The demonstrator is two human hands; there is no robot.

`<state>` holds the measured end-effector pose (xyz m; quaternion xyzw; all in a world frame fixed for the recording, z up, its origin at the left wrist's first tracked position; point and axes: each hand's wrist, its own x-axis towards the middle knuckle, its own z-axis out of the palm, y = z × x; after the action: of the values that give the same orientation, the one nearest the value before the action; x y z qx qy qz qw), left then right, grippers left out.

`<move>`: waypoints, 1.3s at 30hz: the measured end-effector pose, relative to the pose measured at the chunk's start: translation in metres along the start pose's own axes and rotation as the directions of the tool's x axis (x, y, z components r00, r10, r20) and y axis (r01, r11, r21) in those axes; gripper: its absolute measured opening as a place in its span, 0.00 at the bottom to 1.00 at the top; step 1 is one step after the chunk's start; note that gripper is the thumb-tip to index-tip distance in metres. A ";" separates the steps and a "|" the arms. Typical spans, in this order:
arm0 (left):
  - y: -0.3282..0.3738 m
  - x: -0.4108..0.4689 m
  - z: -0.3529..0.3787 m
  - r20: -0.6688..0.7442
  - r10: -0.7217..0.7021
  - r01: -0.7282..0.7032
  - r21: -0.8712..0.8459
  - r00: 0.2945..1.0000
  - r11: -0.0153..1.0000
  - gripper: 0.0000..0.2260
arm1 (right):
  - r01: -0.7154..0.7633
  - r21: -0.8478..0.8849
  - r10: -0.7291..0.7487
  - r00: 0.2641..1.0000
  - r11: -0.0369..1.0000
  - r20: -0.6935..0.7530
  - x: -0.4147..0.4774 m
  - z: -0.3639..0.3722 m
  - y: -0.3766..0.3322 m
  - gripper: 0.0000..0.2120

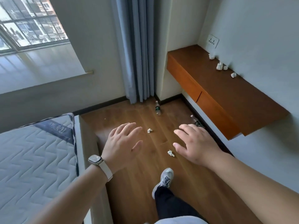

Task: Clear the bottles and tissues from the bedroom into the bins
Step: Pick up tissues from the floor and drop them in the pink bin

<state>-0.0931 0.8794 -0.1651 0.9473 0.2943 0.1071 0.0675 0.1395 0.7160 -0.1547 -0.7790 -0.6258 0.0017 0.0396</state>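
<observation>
Two crumpled white tissues lie on the wooden floor: one (pixel 149 130) between my hands, another (pixel 170 153) just left of my right thumb. A clear plastic bottle with a green label (pixel 157 108) lies near the curtain corner. A second bottle (pixel 195 121) lies by the skirting under the shelf, partly hidden behind my right hand. Several more tissue wads (pixel 219 65) sit along the back of the wooden wall shelf. My left hand (pixel 123 143), with a watch on its wrist, and my right hand (pixel 194 143) hover palm down above the floor, fingers spread, holding nothing. No bins are in view.
A bare quilted mattress (pixel 32 159) on its bed frame fills the left side. The orange-brown wall shelf (pixel 226 97) juts out on the right at about waist height. Blue curtains (pixel 137 54) hang in the corner beside a window. My foot in a grey sneaker (pixel 165 178) stands on the floor strip.
</observation>
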 end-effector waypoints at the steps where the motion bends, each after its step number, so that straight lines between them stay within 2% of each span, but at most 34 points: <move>1: -0.004 0.013 0.003 0.007 -0.001 0.001 0.002 1.000 1.000 0.20 | -0.006 0.012 0.006 1.000 1.000 0.006 0.012 0.007 0.006 0.25; 12: -0.035 0.179 0.028 0.049 0.008 -0.013 0.084 0.999 0.996 0.19 | 0.033 0.105 -0.034 0.999 0.994 0.009 0.177 0.034 0.095 0.24; 18: -0.028 0.255 0.036 0.070 0.069 -0.073 0.062 0.995 0.995 0.20 | -0.004 0.126 0.001 1.000 0.992 0.025 0.215 0.029 0.147 0.25; 30: -0.042 0.344 0.064 0.138 0.240 -0.249 0.046 0.961 0.968 0.20 | -0.152 0.174 0.157 0.987 0.973 -0.014 0.242 0.033 0.185 0.24; 39: -0.077 0.405 0.114 0.211 0.404 -0.403 -0.051 0.890 0.914 0.20 | -0.386 0.148 0.375 0.922 0.910 0.097 0.259 0.059 0.183 0.25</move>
<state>0.2186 1.1671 -0.2244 0.9935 0.0817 0.0155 0.0781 0.3707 0.9333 -0.2131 -0.8795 -0.4606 0.0871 0.0818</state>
